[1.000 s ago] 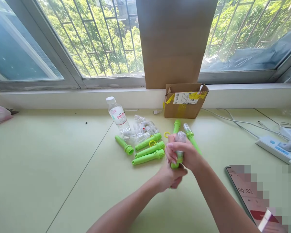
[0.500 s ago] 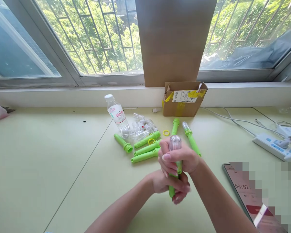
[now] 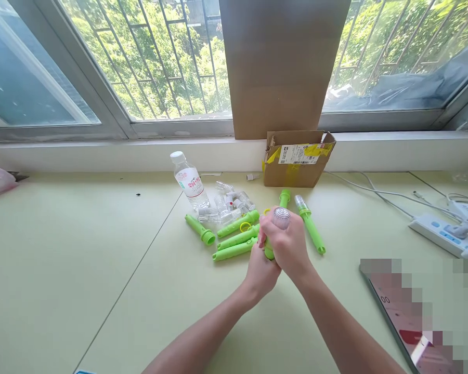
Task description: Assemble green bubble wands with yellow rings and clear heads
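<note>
Both of my hands are on one green flashlight, whose clear ribbed cap points up and away. My right hand is wrapped round the upper part, at the cap. Below it, my left hand is closed round the green handle, most of which the hands hide. Just left lie several loose green handles with a yellow ring among them. Behind those is a pile of clear caps with small white parts. Another capped green flashlight lies to the right.
A water bottle stands behind the parts at left. An open cardboard box is at the wall, with a small white part beside it. On the right are a power strip with cables and a phone.
My right hand has turned over, its back now facing up, still round the cap. My left hand has moved up and tilted, and the handle's lower end is now hidden.
</note>
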The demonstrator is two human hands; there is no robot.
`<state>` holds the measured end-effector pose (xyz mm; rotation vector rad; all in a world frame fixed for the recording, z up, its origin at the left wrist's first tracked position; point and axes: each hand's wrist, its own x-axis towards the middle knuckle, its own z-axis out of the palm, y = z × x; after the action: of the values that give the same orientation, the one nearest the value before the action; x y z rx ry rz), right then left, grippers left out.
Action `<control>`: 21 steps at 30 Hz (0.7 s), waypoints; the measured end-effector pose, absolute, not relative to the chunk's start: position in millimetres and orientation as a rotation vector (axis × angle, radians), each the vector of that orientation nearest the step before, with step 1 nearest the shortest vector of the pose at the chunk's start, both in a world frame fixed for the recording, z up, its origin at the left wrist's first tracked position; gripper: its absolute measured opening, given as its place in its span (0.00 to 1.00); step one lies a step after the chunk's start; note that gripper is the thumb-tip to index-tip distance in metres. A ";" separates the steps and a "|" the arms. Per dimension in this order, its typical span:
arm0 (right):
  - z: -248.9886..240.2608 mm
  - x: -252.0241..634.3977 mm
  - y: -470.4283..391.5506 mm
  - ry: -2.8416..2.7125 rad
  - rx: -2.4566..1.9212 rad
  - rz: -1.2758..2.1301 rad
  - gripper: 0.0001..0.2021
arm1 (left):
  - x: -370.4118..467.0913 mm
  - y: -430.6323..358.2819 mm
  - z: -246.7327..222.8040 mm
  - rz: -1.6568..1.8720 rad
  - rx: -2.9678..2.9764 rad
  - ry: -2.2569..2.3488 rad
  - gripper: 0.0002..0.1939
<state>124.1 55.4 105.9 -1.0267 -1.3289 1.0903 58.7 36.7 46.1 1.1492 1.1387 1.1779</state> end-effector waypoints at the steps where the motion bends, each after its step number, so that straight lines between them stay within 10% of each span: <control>1: 102.4 122.0 56.0 -1.299 -1.056 1.055 0.14 | 58.9 38.4 43.1 1.207 1.207 1.142 0.08; 21: 94.5 139.2 66.3 -1.330 -0.608 1.780 0.10 | 46.4 31.4 40.7 0.619 0.980 0.843 0.16</control>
<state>139.2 66.3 94.5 -0.6077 -1.3301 1.7800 46.4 31.4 40.7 0.9797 0.8432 0.6186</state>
